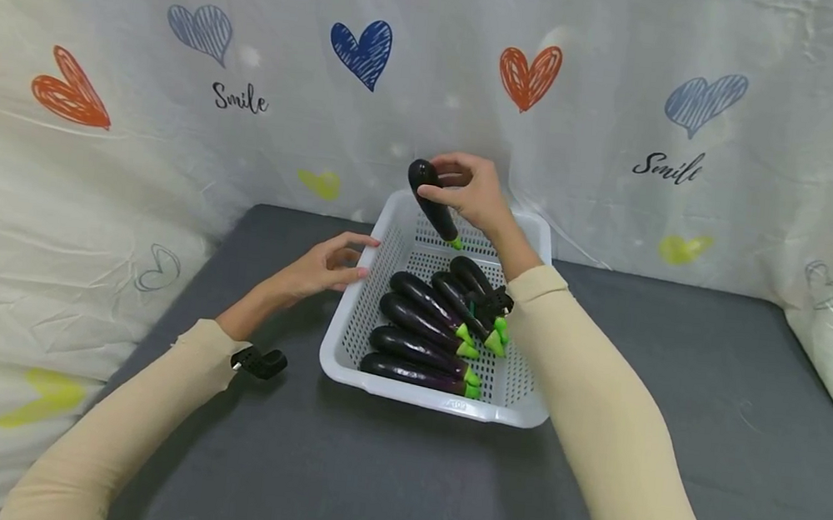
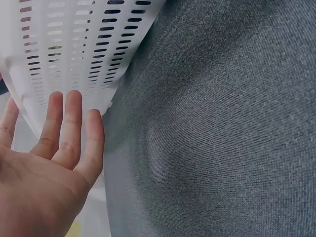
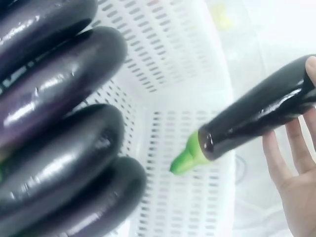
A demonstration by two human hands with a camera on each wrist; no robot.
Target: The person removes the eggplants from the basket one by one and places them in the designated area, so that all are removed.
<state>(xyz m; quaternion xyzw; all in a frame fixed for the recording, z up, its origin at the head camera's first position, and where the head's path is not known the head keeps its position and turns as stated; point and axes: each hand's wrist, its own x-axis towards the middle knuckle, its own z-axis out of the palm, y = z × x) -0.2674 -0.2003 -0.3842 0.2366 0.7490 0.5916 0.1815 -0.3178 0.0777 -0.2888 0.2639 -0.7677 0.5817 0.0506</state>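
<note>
Above the far end of a white perforated plastic basket, my right hand pinches an eggplant near its thick rounded end. Its green stem tip points down into the basket, also seen in the right wrist view, where the held eggplant is apart from the others. Several dark purple eggplants lie side by side inside, green caps toward the right. At the basket's left rim is my left hand. In the left wrist view its fingers are fairly straight along the outer wall.
The basket stands on a dark grey cloth-covered table. Behind and to the left hangs a white curtain printed with hearts and the word Smile. A small black device is on the left wrist.
</note>
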